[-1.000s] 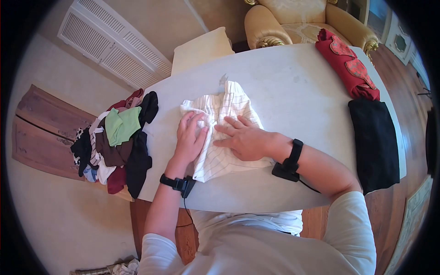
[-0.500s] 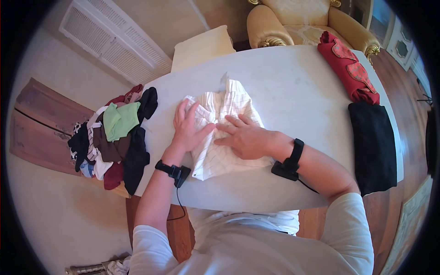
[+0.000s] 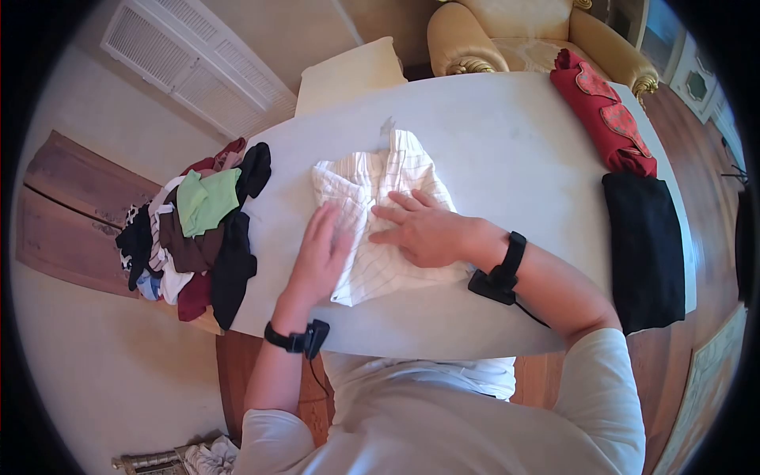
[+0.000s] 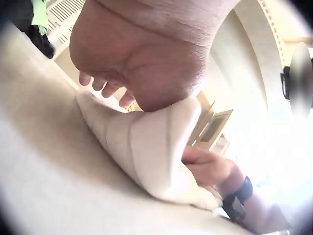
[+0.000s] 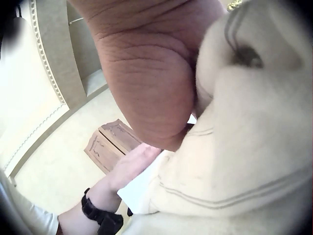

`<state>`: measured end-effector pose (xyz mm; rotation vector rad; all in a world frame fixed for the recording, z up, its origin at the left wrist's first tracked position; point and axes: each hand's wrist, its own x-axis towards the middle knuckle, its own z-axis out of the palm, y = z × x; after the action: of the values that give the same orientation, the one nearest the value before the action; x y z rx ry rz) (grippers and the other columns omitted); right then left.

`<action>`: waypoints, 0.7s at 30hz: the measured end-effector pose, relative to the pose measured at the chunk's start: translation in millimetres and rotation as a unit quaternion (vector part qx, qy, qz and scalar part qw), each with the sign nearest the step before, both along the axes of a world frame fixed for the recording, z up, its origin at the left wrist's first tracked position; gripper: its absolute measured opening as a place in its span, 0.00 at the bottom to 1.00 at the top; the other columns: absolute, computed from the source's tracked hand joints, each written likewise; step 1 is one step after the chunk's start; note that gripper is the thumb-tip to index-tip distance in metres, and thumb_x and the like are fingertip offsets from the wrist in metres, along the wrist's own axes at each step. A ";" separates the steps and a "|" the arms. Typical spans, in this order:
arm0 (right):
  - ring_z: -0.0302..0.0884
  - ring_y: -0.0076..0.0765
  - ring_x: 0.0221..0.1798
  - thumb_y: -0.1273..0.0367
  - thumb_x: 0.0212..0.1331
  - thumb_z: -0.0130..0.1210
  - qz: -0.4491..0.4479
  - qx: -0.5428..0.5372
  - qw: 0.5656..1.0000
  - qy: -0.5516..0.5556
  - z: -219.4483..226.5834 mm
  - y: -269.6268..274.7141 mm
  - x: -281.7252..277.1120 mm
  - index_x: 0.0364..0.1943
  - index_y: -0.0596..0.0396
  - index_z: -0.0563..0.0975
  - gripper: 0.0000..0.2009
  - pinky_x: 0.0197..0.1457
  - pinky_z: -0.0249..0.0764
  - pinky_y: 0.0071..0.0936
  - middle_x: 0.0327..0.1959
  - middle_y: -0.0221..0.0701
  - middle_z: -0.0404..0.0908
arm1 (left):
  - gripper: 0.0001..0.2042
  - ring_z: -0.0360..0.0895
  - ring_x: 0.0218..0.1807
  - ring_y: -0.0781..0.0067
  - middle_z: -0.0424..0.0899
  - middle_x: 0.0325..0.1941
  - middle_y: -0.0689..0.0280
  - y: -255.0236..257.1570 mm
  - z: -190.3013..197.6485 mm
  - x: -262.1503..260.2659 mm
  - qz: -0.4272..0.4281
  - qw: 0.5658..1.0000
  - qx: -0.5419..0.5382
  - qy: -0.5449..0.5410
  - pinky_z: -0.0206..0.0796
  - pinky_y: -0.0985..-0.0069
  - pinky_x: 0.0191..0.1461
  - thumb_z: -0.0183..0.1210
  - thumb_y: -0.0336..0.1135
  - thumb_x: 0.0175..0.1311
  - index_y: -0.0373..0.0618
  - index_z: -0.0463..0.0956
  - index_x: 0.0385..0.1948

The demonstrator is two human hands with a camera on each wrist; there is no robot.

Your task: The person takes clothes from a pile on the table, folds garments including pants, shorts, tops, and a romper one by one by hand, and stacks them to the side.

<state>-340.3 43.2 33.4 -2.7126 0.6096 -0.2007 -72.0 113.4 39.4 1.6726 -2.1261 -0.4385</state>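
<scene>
White pinstriped shorts [image 3: 372, 269] with a gathered waistband lie folded on the table, the waistband at the far side. My right hand [image 3: 431, 233] rests on their middle, fingers spread flat over the cloth. Over the left edge of the shorts is my left hand [image 3: 319, 253], slightly blurred, its fingers extended. In the left wrist view, the palm [image 4: 142, 63] is close above a raised fold of the striped cloth [image 4: 142, 137]. The right wrist view has the heel of the right hand [image 5: 146, 93] against the bunched fabric [image 5: 244, 147].
A heap of mixed clothes, with a green piece [image 3: 207, 202] on top, sits at the table's left. On the right side lie a rolled red garment [image 3: 602, 111] and a folded black one [image 3: 645, 249]. A gold armchair [image 3: 467, 43] stands beyond the pale table [image 3: 522, 150].
My left hand spread out over the upper left of the shorts, then drew back toward my body along their left edge. The right hand has stayed nearly in place.
</scene>
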 end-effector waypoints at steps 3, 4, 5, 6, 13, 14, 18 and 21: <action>0.41 0.59 0.85 0.69 0.63 0.47 0.002 0.000 1.000 0.004 -0.8 0.3 1.9 0.71 0.36 0.73 0.29 0.85 0.38 0.58 0.82 0.39 0.54 | 0.36 0.42 0.84 0.41 0.48 0.82 0.42 30.8 -0.4 -31.3 -0.011 0.994 0.016 -0.108 0.37 0.54 0.84 0.55 0.45 0.74 0.37 0.52 0.77; 0.42 0.59 0.84 0.69 0.63 0.47 0.000 -0.001 1.000 0.001 -1.1 0.4 1.9 0.71 0.36 0.73 0.29 0.84 0.39 0.58 0.82 0.39 0.53 | 0.38 0.39 0.84 0.40 0.46 0.83 0.41 36.5 -5.5 -40.4 -0.005 0.991 0.022 -0.132 0.35 0.51 0.84 0.54 0.47 0.74 0.37 0.48 0.78; 0.42 0.59 0.84 0.69 0.63 0.47 0.007 -0.003 1.000 0.004 -0.5 0.6 1.7 0.71 0.36 0.73 0.29 0.84 0.39 0.58 0.82 0.39 0.53 | 0.40 0.37 0.85 0.40 0.43 0.83 0.41 40.4 -7.8 -44.1 0.001 0.987 0.027 -0.155 0.32 0.49 0.84 0.53 0.50 0.74 0.37 0.45 0.79; 0.42 0.60 0.84 0.70 0.62 0.48 0.006 -0.002 1.000 0.003 1.0 0.9 1.8 0.70 0.37 0.73 0.29 0.84 0.41 0.59 0.82 0.39 0.54 | 0.44 0.33 0.85 0.40 0.40 0.83 0.40 39.0 -7.2 -42.7 -0.001 0.987 0.048 -0.150 0.29 0.45 0.83 0.52 0.55 0.73 0.36 0.40 0.79; 0.47 0.64 0.82 0.75 0.57 0.50 0.015 -0.011 0.999 -0.045 5.0 -3.9 -0.8 0.70 0.41 0.73 0.31 0.82 0.48 0.58 0.80 0.42 0.57 | 0.38 0.41 0.85 0.45 0.49 0.82 0.42 36.6 33.6 -23.1 -0.027 0.988 0.104 -0.114 0.38 0.56 0.84 0.53 0.51 0.75 0.35 0.50 0.77; 0.47 0.64 0.82 0.75 0.57 0.50 0.016 -0.014 0.999 -0.042 8.1 -5.9 -1.6 0.70 0.41 0.73 0.31 0.82 0.48 0.58 0.80 0.42 0.57 | 0.33 0.49 0.82 0.47 0.55 0.80 0.44 37.2 37.1 -16.8 -0.037 0.992 0.086 -0.080 0.44 0.60 0.82 0.52 0.46 0.75 0.35 0.57 0.74; 0.63 0.62 0.74 0.80 0.53 0.53 0.009 0.045 0.987 -0.153 33.5 -14.2 -11.8 0.67 0.51 0.73 0.32 0.76 0.64 0.45 0.72 0.47 0.68 | 0.19 0.70 0.71 0.52 0.71 0.71 0.51 38.8 44.3 -8.5 -0.048 0.996 0.064 0.031 0.63 0.65 0.73 0.52 0.29 0.71 0.38 0.73 0.63; 0.72 0.57 0.67 0.81 0.52 0.51 -0.048 0.084 0.983 -0.155 51.5 -14.8 -22.1 0.63 0.55 0.75 0.29 0.69 0.70 0.43 0.62 0.47 0.77 | 0.21 0.74 0.67 0.53 0.74 0.68 0.53 39.7 42.8 -6.9 -0.051 0.995 0.068 0.049 0.67 0.66 0.68 0.51 0.21 0.65 0.41 0.76 0.60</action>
<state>-362.4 28.4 84.9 -2.4243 0.6324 -0.5584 -78.9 153.0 82.1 1.5824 -2.1589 -0.6968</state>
